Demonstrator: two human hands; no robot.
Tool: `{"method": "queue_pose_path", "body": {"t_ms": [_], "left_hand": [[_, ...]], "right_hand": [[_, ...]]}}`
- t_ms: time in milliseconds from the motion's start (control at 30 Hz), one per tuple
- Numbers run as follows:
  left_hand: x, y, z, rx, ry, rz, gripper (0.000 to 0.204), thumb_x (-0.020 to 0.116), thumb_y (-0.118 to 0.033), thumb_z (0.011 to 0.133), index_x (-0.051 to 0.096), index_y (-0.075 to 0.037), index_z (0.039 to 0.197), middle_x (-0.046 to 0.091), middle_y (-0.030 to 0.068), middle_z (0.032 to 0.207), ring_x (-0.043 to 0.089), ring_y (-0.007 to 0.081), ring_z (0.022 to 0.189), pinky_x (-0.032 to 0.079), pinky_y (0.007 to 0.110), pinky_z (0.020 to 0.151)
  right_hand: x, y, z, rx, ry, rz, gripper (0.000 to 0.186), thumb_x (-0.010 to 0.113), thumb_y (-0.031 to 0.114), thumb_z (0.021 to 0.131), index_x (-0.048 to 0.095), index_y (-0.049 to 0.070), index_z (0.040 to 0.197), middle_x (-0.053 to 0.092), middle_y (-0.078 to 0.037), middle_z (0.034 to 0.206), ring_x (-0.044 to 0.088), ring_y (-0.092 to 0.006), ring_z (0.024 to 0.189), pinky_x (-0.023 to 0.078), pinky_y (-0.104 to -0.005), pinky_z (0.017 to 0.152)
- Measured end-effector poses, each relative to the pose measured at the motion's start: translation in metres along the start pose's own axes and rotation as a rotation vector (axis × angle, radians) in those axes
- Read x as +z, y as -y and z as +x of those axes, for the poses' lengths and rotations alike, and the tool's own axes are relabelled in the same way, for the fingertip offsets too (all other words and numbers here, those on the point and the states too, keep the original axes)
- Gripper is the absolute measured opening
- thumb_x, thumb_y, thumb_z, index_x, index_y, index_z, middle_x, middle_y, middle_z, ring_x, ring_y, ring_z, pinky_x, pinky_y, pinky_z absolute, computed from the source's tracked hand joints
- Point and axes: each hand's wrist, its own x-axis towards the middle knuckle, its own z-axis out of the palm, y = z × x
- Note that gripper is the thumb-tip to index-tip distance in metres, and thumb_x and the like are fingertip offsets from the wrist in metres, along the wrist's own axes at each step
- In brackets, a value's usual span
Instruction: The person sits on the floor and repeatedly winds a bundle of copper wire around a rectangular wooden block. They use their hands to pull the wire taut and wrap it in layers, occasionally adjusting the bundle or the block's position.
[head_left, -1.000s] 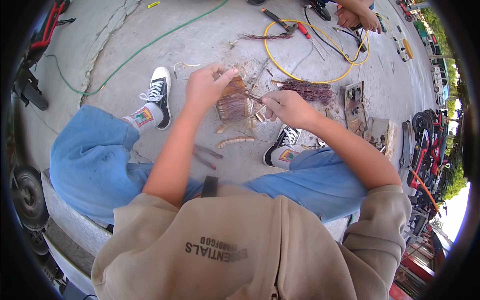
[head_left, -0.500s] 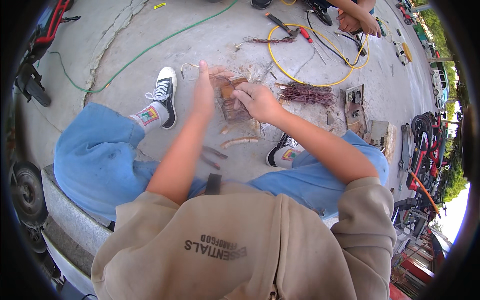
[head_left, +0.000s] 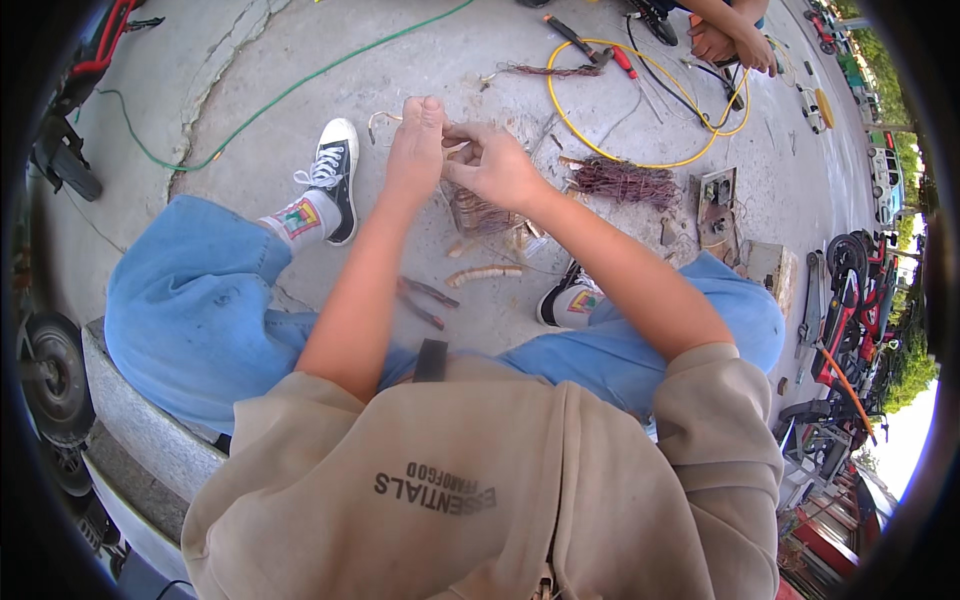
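My left hand (head_left: pixel 414 150) is raised over the concrete floor, its fingers curled and pressed together. Against it, my right hand (head_left: pixel 492 165) pinches with thumb and forefinger at what looks like thin wire; the hands mostly hide it. Faint strands hang beneath the hands. Directly below lies a brownish wire-wound coil block (head_left: pixel 482 213), partly covered by my right hand. A curved pale strip (head_left: pixel 485 273) lies nearer me, and pliers (head_left: pixel 425 302) rest with their handles spread beside it. Right of my right hand is a bundle of dark reddish wire (head_left: pixel 625 182).
A yellow hose (head_left: pixel 555 110) loops on the floor near a hammer (head_left: pixel 575 42) and red-handled screwdriver (head_left: pixel 625 65). Metal parts (head_left: pixel 717 205) lie at right. A green cord (head_left: pixel 330 75) crosses the left. Another person's hands (head_left: pixel 720 45) show at the far right.
My hands have come together and lifted away from the coil block, which now shows below them. My left fingers, previously stretched out, are now curled in.
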Motion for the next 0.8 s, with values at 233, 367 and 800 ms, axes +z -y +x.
{"method": "queue_pose_path", "body": {"t_ms": [233,367,800], "left_hand": [[-0.003,0.006,0.003,-0.022,0.251,0.118,0.081,0.027,-0.067,0.094,0.022,-0.006,0.148,0.044,0.0195,0.135,0.052,0.0297,0.117,0.039,0.037,0.099],[0.002,-0.003,-0.001,-0.072,0.294,-0.027,0.092,0.025,-0.077,0.088,0.014,-0.01,0.151,0.048,0.0083,0.123,0.051,0.0175,0.096,0.045,0.03,0.079],[0.008,-0.028,-0.007,-0.292,0.29,-0.313,0.1,0.015,-0.081,0.085,0.011,-0.006,0.151,0.056,0.0093,0.113,0.051,0.0096,0.072,0.039,0.022,0.056]], "right_hand": [[-0.006,-0.001,0.006,0.128,-0.061,0.253,0.048,0.077,0.019,0.078,0.06,-0.007,0.114,0.067,-0.013,0.098,0.064,-0.0141,0.078,0.053,-0.0283,0.071],[-0.011,0.009,0.006,0.057,0.001,0.278,0.032,0.073,0.012,0.081,0.063,-0.006,0.106,0.068,-0.01,0.089,0.065,-0.0123,0.078,0.053,-0.0263,0.072],[-0.026,0.033,0.006,0.084,0.163,0.346,0.023,0.07,0.001,0.081,0.056,-0.004,0.099,0.066,-0.009,0.084,0.066,-0.0139,0.071,0.055,-0.0255,0.06]]}}
